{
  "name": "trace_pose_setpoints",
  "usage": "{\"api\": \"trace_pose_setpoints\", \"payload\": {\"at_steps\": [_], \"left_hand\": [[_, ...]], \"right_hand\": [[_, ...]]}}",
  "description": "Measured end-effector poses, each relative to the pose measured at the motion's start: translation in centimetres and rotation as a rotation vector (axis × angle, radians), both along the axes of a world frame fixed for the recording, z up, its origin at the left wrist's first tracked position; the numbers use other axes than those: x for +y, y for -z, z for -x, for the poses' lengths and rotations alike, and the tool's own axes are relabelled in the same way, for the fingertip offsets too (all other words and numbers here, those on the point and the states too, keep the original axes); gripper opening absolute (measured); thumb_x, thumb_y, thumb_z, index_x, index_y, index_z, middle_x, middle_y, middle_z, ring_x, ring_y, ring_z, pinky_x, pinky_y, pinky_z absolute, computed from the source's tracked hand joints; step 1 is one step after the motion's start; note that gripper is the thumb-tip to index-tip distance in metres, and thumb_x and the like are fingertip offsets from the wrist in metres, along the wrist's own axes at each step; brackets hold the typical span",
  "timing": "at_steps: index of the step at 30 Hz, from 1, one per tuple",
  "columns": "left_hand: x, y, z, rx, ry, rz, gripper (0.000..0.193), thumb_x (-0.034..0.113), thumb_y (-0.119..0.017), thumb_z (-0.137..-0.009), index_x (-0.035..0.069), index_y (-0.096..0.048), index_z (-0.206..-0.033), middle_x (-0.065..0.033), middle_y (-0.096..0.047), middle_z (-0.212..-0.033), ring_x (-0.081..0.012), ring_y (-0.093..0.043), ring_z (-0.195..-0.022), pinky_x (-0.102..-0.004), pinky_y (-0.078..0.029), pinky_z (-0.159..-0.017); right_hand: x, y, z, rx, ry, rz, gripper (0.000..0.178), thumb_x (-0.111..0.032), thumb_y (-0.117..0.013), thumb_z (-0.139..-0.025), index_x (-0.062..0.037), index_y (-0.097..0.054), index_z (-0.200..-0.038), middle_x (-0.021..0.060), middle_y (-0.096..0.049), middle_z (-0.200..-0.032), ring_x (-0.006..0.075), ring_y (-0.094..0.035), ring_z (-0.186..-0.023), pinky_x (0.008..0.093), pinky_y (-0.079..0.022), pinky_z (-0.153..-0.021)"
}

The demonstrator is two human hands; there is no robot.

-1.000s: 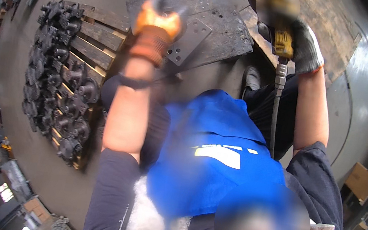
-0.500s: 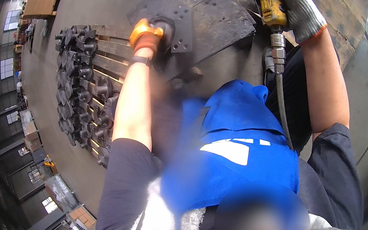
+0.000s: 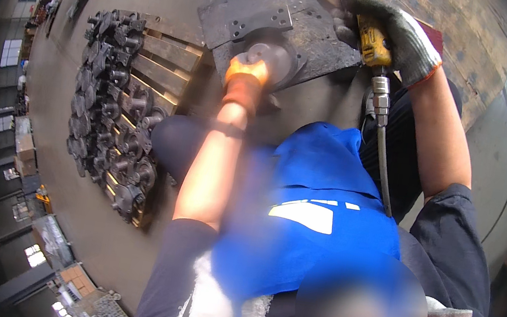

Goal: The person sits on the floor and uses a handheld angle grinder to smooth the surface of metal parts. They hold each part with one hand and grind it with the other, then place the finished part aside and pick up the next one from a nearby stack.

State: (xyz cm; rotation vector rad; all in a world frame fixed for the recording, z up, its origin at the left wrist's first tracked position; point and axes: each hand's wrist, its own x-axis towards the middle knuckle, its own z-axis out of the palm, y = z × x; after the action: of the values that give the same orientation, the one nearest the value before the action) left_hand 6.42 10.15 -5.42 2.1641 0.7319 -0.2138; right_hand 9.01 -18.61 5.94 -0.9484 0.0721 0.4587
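Dark round metal part lies at the near edge of the worktop, a scuffed dark slab; left hand, orange-gloved, is at its near side, blurred; cannot tell how far the fingers close; right hand, in grey knit, is wrapped round a yellow power tool; flat drilled plate adjoins the part; grey floor extends left of the slatted pallet.

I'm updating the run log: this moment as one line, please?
left hand: at round metal part, grip blurred | right hand: gripping yellow power tool | left side: wooden pallet bearing dark metal parts
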Motion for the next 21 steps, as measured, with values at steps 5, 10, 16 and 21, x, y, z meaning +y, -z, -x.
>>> {"api": "trace_pose_setpoints", "payload": {"at_steps": [5,10,16,21], "left_hand": [[-4.9,-10.4,6.8,0.165,0.397,0.785,0.035,0.027,-0.057,-0.093,0.001,-0.059,-0.117,-0.0089,-0.069,-0.098,-0.0199,-0.067,-0.085,-0.0315,-0.054,-0.074],[-8.6,-9.8,6.8,-0.066,0.55,1.36,0.037,0.035,-0.061,-0.093,0.006,-0.06,-0.115,-0.005,-0.064,-0.094,-0.012,-0.062,-0.08,-0.0252,-0.053,-0.068],[-11.5,-2.2,6.2,-0.845,0.862,0.842,0.035,0.014,-0.054,-0.094,0.007,-0.052,-0.128,-0.0098,-0.058,-0.12,-0.0191,-0.056,-0.113,-0.0309,-0.046,-0.095],[-11.2,-2.9,8.9,-0.859,0.804,0.585,0.039,0.001,-0.042,-0.094,0.004,-0.045,-0.133,-0.0101,-0.052,-0.131,-0.0197,-0.051,-0.121,-0.0302,-0.041,-0.104]], "right_hand": [[0.4,-0.5,1.5,0.055,-0.161,0.078,0.038,-0.019,-0.066,-0.089,0.0026,-0.057,-0.12,0.0131,-0.065,-0.108,0.0186,-0.066,-0.097,0.0269,-0.055,-0.085],[0.1,-0.4,3.8,-0.539,-0.319,0.443,0.032,-0.02,-0.063,-0.088,0.0011,-0.063,-0.112,0.0104,-0.067,-0.105,0.0161,-0.066,-0.095,0.0296,-0.053,-0.087],[2.1,-1.8,5.4,-0.195,-0.295,0.585,0.027,-0.018,-0.06,-0.087,0.0028,-0.065,-0.103,0.0056,-0.067,-0.093,0.0113,-0.064,-0.084,0.0246,-0.052,-0.076],[4.3,-3.0,7.3,-0.161,-0.265,0.735,0.029,-0.019,-0.063,-0.082,0.0007,-0.062,-0.104,0.0053,-0.066,-0.091,0.0122,-0.06,-0.085,0.0274,-0.048,-0.078]]}}
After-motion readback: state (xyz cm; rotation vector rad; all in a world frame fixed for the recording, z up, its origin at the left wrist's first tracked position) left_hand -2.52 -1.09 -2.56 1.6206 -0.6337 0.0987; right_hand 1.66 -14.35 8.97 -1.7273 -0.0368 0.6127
